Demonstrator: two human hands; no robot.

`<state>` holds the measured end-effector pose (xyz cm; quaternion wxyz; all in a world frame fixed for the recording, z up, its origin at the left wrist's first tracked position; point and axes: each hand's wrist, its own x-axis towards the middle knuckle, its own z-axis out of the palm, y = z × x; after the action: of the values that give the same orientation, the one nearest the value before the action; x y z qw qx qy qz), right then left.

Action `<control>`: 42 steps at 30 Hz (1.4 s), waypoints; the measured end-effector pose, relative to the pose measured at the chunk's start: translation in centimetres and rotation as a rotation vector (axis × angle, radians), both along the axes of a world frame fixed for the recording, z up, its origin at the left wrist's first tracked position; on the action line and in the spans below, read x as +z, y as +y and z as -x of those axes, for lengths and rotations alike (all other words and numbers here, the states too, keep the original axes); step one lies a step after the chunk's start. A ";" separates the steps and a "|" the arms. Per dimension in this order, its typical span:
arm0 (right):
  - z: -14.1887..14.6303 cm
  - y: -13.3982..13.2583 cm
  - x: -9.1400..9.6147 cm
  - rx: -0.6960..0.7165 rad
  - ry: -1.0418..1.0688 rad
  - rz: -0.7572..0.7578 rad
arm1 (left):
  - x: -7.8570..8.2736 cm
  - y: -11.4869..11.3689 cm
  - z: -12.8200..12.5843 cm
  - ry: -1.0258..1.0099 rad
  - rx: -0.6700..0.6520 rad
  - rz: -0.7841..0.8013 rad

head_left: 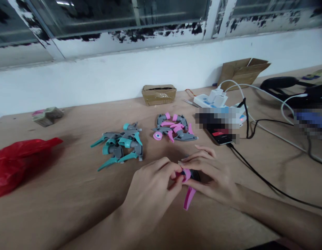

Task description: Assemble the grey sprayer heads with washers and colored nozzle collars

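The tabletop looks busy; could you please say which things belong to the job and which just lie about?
Likely the job's:
held sprayer head
pink sprayer heads
teal sprayer heads

Seemingly lying about:
red bag
phone
power strip
small carton
larger carton

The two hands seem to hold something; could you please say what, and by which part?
A spray head: the left hand pinches its pink collar, the right hand surrounds its dark body.

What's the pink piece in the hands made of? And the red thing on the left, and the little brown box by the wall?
The pink piece looks like hard, smooth plastic: evenly coloured and stiff-edged. The red thing seems to be thin, slightly shiny plastic, since it's crumpled. The brown box looks like dull cardboard; its shine may be tape.
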<state>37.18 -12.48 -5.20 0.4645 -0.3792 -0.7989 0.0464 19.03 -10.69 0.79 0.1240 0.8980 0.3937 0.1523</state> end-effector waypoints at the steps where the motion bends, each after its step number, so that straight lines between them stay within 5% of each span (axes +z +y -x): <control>1: 0.0 0.0 0.0 0.008 0.007 0.004 | 0.1 0.0 0.1 0.032 -0.086 -0.082; 5: 0.2 -0.1 -0.2 0.051 0.050 0.087 | 0.7 0.6 0.8 0.211 -0.423 -0.382; 9: 0.2 0.2 -0.6 0.107 0.080 0.190 | 0.3 1.8 1.2 0.215 -0.513 -0.426; 16: -0.2 0.8 -1.1 0.030 0.127 0.159 | -2.4 2.3 0.5 -0.221 -0.221 0.045; 19: -0.2 0.9 -0.8 -0.008 0.124 0.122 | -2.3 1.7 0.0 -0.299 -0.097 0.112; 25: -0.2 0.6 0.0 -0.010 0.151 0.081 | -1.3 1.3 0.1 -0.363 -0.087 0.047; 33: -0.3 0.6 0.2 -0.017 0.110 0.116 | -2.8 1.8 1.1 -0.381 -0.227 -0.314; 37: -0.5 0.6 0.6 -0.078 0.139 0.127 | -3.5 3.2 1.3 -0.367 -0.071 -0.317; 42: -1.1 0.7 1.8 -0.133 0.192 0.031 | -3.9 6.2 -1.0 -0.099 0.161 -0.265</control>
<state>38.31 -11.80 -3.44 0.5350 -0.4322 -0.7231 0.0643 20.01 -4.46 -3.07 0.0111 0.8635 0.4341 0.2565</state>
